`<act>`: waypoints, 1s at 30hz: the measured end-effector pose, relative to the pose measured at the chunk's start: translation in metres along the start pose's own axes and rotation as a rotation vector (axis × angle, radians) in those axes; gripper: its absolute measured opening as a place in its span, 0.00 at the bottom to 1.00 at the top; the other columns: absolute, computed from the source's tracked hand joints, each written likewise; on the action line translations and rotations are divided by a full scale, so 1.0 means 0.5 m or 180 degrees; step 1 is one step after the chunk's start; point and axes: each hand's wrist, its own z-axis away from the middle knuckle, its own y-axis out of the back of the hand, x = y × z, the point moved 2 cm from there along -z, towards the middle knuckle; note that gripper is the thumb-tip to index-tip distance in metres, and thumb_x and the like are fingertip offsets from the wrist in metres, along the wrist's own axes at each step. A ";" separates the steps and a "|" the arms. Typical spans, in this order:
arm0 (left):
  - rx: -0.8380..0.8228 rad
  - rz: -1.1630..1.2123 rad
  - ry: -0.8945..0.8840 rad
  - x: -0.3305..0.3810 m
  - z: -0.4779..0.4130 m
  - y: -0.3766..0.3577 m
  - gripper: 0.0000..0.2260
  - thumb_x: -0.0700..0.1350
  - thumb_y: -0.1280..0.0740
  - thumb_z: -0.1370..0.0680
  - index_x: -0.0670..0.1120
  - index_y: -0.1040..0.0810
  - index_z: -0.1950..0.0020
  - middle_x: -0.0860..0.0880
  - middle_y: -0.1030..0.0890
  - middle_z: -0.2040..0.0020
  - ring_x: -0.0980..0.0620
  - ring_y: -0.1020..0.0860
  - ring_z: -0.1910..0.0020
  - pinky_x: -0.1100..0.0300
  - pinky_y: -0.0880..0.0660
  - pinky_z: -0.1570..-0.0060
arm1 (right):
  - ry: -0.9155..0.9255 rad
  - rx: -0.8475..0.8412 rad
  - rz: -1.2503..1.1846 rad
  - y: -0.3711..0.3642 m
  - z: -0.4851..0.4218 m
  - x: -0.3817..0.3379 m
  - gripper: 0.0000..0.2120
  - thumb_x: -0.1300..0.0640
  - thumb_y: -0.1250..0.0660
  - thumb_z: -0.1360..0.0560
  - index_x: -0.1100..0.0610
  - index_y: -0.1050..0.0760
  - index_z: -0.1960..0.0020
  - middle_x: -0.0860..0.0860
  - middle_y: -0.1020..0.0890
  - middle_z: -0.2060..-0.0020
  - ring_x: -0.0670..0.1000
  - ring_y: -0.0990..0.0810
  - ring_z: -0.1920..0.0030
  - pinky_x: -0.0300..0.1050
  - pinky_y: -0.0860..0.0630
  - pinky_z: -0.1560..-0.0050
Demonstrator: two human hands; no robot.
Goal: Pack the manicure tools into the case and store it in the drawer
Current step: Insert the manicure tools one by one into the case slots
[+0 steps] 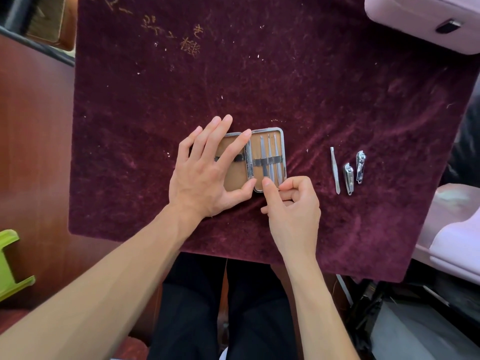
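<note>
On cloth (pixel 311 100), left hand (pixel 202 178) pressing case (pixel 282 144), right hand (pixel 293 206) pinching tool (pixel 270 166)

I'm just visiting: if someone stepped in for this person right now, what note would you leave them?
The left hand lies flat on the open case's left half.
The right hand pinches the end of one of three slim tools under the right half's strap.
To the right, tweezers and two nail clippers lie on the cloth.
Left: pack those three, close the case, store it; no drawer in view.
</note>
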 end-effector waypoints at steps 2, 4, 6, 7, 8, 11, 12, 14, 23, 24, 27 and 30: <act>-0.0005 -0.0004 0.0002 0.000 0.000 0.000 0.36 0.70 0.41 0.25 0.55 0.34 0.20 0.45 0.34 0.20 0.45 0.36 0.20 0.47 0.39 0.23 | 0.0015 -0.0030 0.0002 0.001 -0.001 0.000 0.12 0.47 0.26 0.20 0.50 0.27 0.53 0.49 0.14 0.62 0.42 0.13 0.68 0.28 0.25 0.66; -0.0004 0.0006 0.0007 0.000 0.001 0.000 0.36 0.70 0.40 0.25 0.55 0.34 0.20 0.45 0.34 0.20 0.45 0.36 0.20 0.46 0.39 0.23 | -0.0005 -0.0071 0.0012 0.003 -0.001 0.002 0.12 0.45 0.26 0.21 0.49 0.26 0.53 0.49 0.14 0.61 0.43 0.13 0.67 0.28 0.24 0.66; 0.0011 0.0023 0.0014 0.000 0.001 -0.001 0.36 0.70 0.39 0.25 0.55 0.33 0.20 0.45 0.34 0.20 0.45 0.36 0.20 0.47 0.39 0.23 | -0.0016 -0.0040 0.0032 0.017 0.002 0.007 0.11 0.40 0.26 0.22 0.46 0.24 0.52 0.47 0.13 0.61 0.44 0.13 0.63 0.30 0.22 0.63; 0.0020 0.0027 0.0016 0.001 0.001 -0.001 0.36 0.70 0.39 0.25 0.55 0.33 0.21 0.45 0.34 0.20 0.46 0.35 0.20 0.47 0.39 0.23 | 0.0027 0.0086 0.0056 0.033 0.001 0.011 0.11 0.39 0.26 0.23 0.45 0.22 0.52 0.45 0.13 0.60 0.43 0.13 0.61 0.31 0.21 0.61; 0.0029 0.0033 0.0018 0.001 0.001 -0.001 0.36 0.70 0.38 0.25 0.55 0.33 0.21 0.45 0.34 0.20 0.46 0.35 0.20 0.47 0.39 0.23 | 0.0109 0.0297 0.0104 0.054 -0.001 0.016 0.10 0.39 0.26 0.23 0.44 0.20 0.51 0.43 0.13 0.59 0.41 0.14 0.60 0.30 0.22 0.60; 0.0045 0.0040 0.0014 0.000 0.001 -0.002 0.36 0.70 0.38 0.26 0.55 0.33 0.21 0.45 0.34 0.20 0.45 0.36 0.20 0.47 0.40 0.23 | 0.0387 0.0858 0.0383 0.123 -0.012 0.033 0.08 0.45 0.27 0.21 0.47 0.17 0.45 0.43 0.15 0.58 0.41 0.16 0.57 0.32 0.21 0.58; 0.0042 0.0044 0.0009 0.000 0.001 -0.002 0.36 0.70 0.38 0.26 0.54 0.33 0.21 0.45 0.34 0.20 0.45 0.35 0.20 0.46 0.39 0.23 | 0.0449 0.0890 0.0511 0.138 -0.017 0.039 0.08 0.48 0.27 0.20 0.49 0.17 0.43 0.43 0.15 0.56 0.43 0.16 0.56 0.34 0.21 0.56; 0.0025 0.0050 0.0006 0.000 0.002 -0.002 0.36 0.70 0.39 0.25 0.54 0.34 0.20 0.45 0.34 0.20 0.45 0.36 0.20 0.46 0.39 0.23 | 0.0604 0.0872 0.0807 0.153 -0.024 0.046 0.09 0.53 0.26 0.20 0.52 0.17 0.40 0.46 0.15 0.50 0.46 0.16 0.53 0.32 0.23 0.54; 0.0032 0.0061 -0.0002 0.002 0.002 0.001 0.36 0.69 0.38 0.25 0.54 0.34 0.21 0.44 0.34 0.20 0.44 0.35 0.20 0.45 0.39 0.24 | 0.0967 0.1119 0.1232 0.153 -0.039 0.043 0.10 0.62 0.28 0.19 0.58 0.16 0.38 0.52 0.15 0.46 0.55 0.16 0.49 0.56 0.19 0.45; 0.0034 0.0068 -0.0004 0.002 0.002 0.001 0.36 0.69 0.38 0.25 0.54 0.34 0.21 0.44 0.34 0.20 0.44 0.35 0.20 0.45 0.39 0.24 | 0.0941 0.1112 0.1262 0.154 -0.040 0.043 0.10 0.62 0.28 0.19 0.58 0.16 0.38 0.52 0.15 0.46 0.55 0.16 0.49 0.56 0.19 0.44; 0.0043 0.0071 0.0006 0.002 0.003 0.001 0.36 0.69 0.37 0.25 0.54 0.34 0.21 0.44 0.34 0.20 0.44 0.35 0.20 0.45 0.39 0.24 | 0.0865 0.1079 0.1326 0.155 -0.041 0.043 0.11 0.62 0.28 0.19 0.58 0.16 0.37 0.52 0.14 0.45 0.54 0.15 0.48 0.50 0.21 0.42; 0.0026 0.0079 0.0004 0.001 0.003 0.001 0.36 0.69 0.38 0.25 0.54 0.35 0.20 0.44 0.34 0.20 0.44 0.35 0.20 0.45 0.38 0.24 | 0.0819 0.1078 0.1343 0.153 -0.041 0.040 0.11 0.62 0.28 0.19 0.57 0.16 0.38 0.51 0.13 0.45 0.53 0.15 0.48 0.42 0.26 0.42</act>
